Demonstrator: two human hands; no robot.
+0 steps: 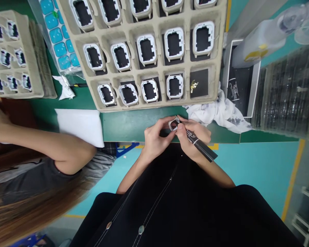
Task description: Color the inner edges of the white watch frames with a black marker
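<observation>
Fingers of our left hand (154, 140) are pinching a small white frame (170, 126), which we are holding over the near edge of the desk (126, 128), in front of the large tray (154, 107). Our right hand (192, 137) is gripping a black marker (203, 149), the thumb and fingers pressing together around it near its front end. We are keeping that end against or just beside the frame; our fingers are partly hiding the contact.

The large tray is holding more white frames (174, 86), each sitting in its own compartment over something dark. Its nearest row is carrying four of them, and its nearest right compartment is holding a black card (203, 77) with a shiny gold piece (194, 86) on it.

Right of the large tray, a crumpled stained cloth (216, 113) is lying by its near corner, and a white box (254, 89) is sitting beyond the cloth, with a translucent bottle (260, 43) over its far end. Stacked clear trays (290, 92) are standing farther right. Left of the large tray, blue pads (60, 48) are lying in clear plastic, a white sheet (79, 127) is resting nearer us, and a stack of smaller-looking trays (37, 58) is standing farther left. A co-worker's arm (46, 142) is reaching in below that stack.
</observation>
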